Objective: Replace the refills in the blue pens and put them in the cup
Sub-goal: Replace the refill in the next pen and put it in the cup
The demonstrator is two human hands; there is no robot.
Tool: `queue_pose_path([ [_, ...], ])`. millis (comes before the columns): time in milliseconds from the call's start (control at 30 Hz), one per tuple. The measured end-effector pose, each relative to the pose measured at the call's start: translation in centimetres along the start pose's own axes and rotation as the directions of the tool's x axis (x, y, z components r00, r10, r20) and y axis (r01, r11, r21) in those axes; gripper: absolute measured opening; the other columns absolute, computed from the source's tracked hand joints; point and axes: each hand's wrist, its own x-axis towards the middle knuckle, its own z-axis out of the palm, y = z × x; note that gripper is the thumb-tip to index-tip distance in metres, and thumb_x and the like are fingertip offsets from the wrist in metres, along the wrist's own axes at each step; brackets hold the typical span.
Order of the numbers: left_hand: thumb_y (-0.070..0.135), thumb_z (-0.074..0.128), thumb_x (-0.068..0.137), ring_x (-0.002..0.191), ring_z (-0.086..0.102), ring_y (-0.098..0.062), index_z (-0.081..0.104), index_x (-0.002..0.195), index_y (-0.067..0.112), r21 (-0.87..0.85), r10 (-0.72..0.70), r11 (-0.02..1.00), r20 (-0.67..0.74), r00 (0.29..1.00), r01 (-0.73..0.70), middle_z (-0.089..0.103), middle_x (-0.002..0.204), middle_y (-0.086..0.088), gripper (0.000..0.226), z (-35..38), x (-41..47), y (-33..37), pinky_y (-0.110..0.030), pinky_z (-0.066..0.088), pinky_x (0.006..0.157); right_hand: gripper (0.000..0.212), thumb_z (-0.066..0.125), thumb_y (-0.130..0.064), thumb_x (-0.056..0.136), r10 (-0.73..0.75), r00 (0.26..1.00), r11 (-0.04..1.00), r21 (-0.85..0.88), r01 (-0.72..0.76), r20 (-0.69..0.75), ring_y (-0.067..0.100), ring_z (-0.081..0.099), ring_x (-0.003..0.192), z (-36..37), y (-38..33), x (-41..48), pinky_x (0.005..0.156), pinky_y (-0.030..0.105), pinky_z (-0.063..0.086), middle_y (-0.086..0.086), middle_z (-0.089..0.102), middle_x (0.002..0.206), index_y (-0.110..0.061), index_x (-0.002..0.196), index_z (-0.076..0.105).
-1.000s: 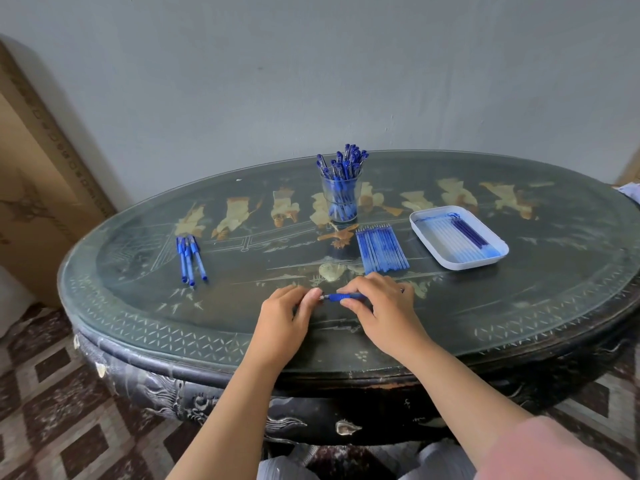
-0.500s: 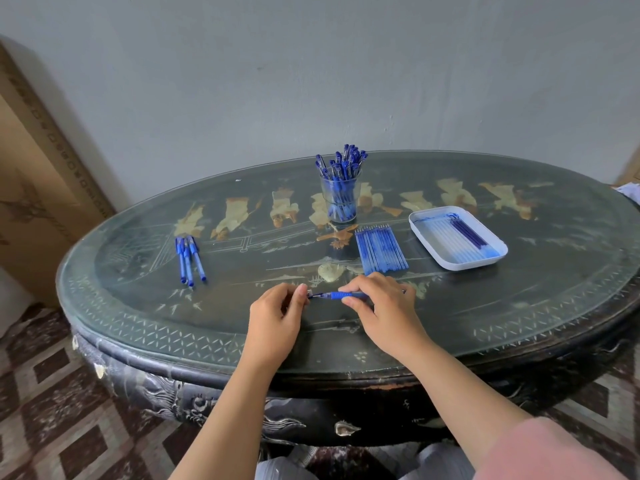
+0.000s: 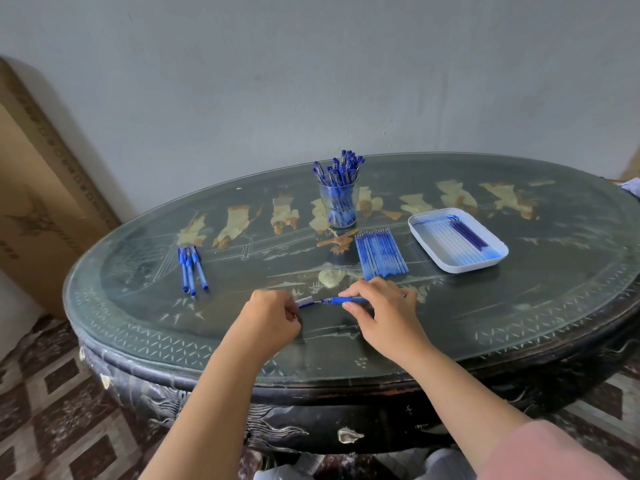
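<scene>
My right hand (image 3: 382,308) grips a blue pen (image 3: 344,300) lying sideways just above the table, tip pointing left. My left hand (image 3: 272,318) pinches the pen's cap (image 3: 305,302), which sits a short gap away from the tip. A clear cup (image 3: 338,205) full of blue pens stands at the back centre. A row of blue refills (image 3: 380,252) lies flat behind my right hand. Three blue pens (image 3: 191,268) lie together at the left.
A white tray (image 3: 424,237) at the right holds several refills. The dark oval table (image 3: 519,323) has a glass top with inlaid figures. A large cardboard box (image 3: 38,202) leans on the wall at the left. Patterned floor tiles show below.
My left hand has pulled leftward, and the cap has come off the pen's tip. My right hand has kept the pen where it was.
</scene>
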Motion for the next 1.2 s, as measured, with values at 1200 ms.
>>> queue_pose_path([
  [1200, 0.005, 0.086, 0.067, 0.068, 0.069, -0.007, 0.067, 0.079, 0.015, -0.653, 0.038, 0.734, -0.237, 0.971, -0.188, 0.073, 0.073, 0.005, 0.025, 1.3, -4.3, 2.9, -0.013, 0.052, 0.066, 0.007, 0.069, -0.025, 0.088, 0.135, 0.989, 0.786, 0.615, -0.066, -0.066, 0.008, 0.059, 0.080, -5.7, -8.4, 1.3, 0.072, 0.017, 0.044, -0.008, 0.069, 0.087, -0.022, 0.085, 0.075],
])
